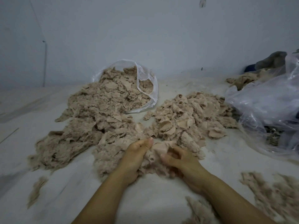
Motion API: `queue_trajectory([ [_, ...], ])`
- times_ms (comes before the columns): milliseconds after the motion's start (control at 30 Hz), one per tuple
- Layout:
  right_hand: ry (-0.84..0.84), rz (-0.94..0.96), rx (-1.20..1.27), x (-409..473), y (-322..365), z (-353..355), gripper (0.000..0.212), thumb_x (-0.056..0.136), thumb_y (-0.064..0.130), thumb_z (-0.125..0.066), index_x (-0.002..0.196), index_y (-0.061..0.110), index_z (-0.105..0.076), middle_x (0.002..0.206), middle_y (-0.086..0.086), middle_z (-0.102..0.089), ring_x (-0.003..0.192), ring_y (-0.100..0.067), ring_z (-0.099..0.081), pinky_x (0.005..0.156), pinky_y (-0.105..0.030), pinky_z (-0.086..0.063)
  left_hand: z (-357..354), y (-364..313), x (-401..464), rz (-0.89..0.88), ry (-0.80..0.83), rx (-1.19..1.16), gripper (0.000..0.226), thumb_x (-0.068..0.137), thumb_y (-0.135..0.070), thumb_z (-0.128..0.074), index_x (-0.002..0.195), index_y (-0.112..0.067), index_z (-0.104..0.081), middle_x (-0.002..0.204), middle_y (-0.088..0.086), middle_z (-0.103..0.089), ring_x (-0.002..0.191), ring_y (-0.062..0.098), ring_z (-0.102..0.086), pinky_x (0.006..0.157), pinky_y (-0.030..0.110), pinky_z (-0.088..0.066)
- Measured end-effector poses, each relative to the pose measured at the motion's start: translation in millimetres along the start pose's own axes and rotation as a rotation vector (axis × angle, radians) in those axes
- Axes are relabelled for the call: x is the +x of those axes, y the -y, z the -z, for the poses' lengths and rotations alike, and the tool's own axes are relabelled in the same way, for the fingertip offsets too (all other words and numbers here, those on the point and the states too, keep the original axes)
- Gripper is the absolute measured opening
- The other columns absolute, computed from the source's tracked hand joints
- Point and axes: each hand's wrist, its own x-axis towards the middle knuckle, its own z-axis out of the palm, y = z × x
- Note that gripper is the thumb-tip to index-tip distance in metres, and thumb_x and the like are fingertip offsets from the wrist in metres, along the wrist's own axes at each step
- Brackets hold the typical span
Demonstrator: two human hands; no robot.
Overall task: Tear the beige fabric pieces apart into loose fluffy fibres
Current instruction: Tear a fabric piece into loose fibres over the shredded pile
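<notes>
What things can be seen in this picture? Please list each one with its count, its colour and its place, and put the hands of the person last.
fabric pieces: two big heaps, beige, middle of the floor
loose fibres: a few tufts, beige, near right and near left
open bag: one, clear plastic, behind the left heap, fabric spilling from it
crumpled bag: one, clear plastic, far right
dark cloth: one bundle, grey and blue, back right
floor: one, whitish, under everything
wall: one, pale grey-blue, behind
left hand: one, grips a fabric piece
right hand: one, grips the same piece
</notes>
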Motion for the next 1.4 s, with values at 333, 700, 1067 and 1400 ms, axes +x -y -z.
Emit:
queue_trajectory([
  [333, -0.126, 0.013, 0.088, 3.1, 0.8, 3.4, 0.008, 0.09, 0.012, -0.059, 0.089, 0.005, -0.063, 0.069, -0.013, -0.058, 0.051, -0.017, -0.052, 0.046, -0.026, -0.041, 1.4, 0.5, 0.0, -0.007, 0.101, 0.001, 0.034, 0.084, -0.041, -0.055, 0.088, -0.013, -0.074, 0.092, 0.014, -0.073, 0.084, 0.023, -0.071, 0.069, 0.025, -0.056],
  [700, -0.073, 0.0, 0.159, 0.8, 7.6, -1.3, 0.023, 0.087, 0.007, -0.057, 0.066, 0.007, -0.048, 0.044, 0.001, -0.032, 0.036, -0.007, -0.023, 0.035, -0.016, -0.022, 4.5, -1.5, 3.1, -0.108, -0.376, 0.113, 0.027, 0.095, -0.027, -0.052, 0.075, -0.015, -0.064, 0.068, -0.001, -0.064, 0.051, 0.004, -0.058, 0.044, 0.016, -0.045],
  [1067, -0.12, -0.025, -0.01, 0.4, 6.1, 0.5, 0.023, 0.087, 0.01, -0.065, 0.065, 0.015, -0.061, 0.063, -0.005, -0.056, 0.048, -0.011, -0.047, 0.041, -0.02, -0.037, -6.8, -2.3, -5.9, -0.211, -0.05, 0.384, 0.023, 0.089, -0.012, -0.06, 0.067, -0.014, -0.06, 0.054, -0.003, -0.059, 0.042, 0.007, -0.05, 0.039, 0.012, -0.037],
  [1400, -0.248, 0.159, -0.036, 0.7, 10.6, 4.3, 0.013, 0.07, 0.033, -0.07, 0.065, 0.021, -0.071, 0.067, -0.013, -0.049, 0.054, -0.018, -0.036, 0.045, -0.019, -0.033, 15.6, -2.7, 5.8, -0.111, -0.315, 0.071, 0.026, 0.093, -0.027, -0.053, 0.07, -0.015, -0.057, 0.061, -0.001, -0.059, 0.056, 0.016, -0.055, 0.051, 0.024, -0.045],
])
